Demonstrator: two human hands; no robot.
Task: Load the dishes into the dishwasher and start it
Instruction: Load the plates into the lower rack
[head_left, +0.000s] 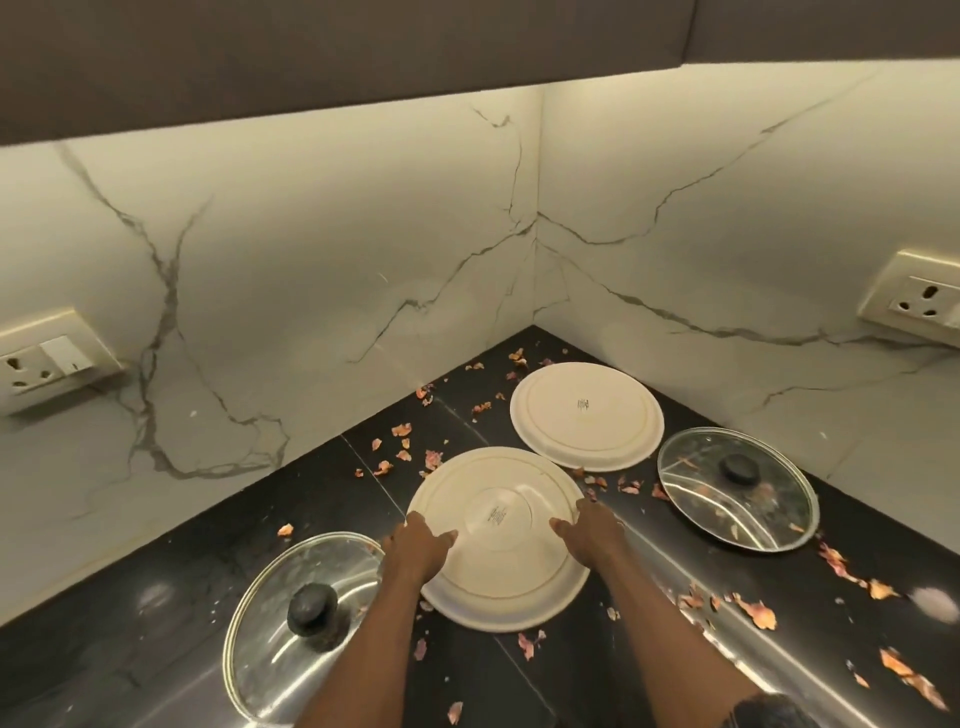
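On the black bench (156, 597) the near plate (498, 571) lies face down, just beside a second plate (587, 415). It looks stiff, breakable and likely slick, so opposite rims suit best. The left hand (421, 540) and right hand (592, 530) grip it there, thumbs on top.

the near plate (501, 577) is round and cream. it is upside down, so its bottom ring and a small dark mark show. the left hand (418, 545) grips its left edge and the right hand (592, 535) grips its right edge. the far plate (587, 415) looks the same. it is also upside down, flat on the black counter (322, 483), just behind the near plate. the left lid (306, 623) and the right lid (737, 488) are glass with metal rims and black knobs on top. the left lid lies just beside the near plate, and the right lid lies near the far plate.
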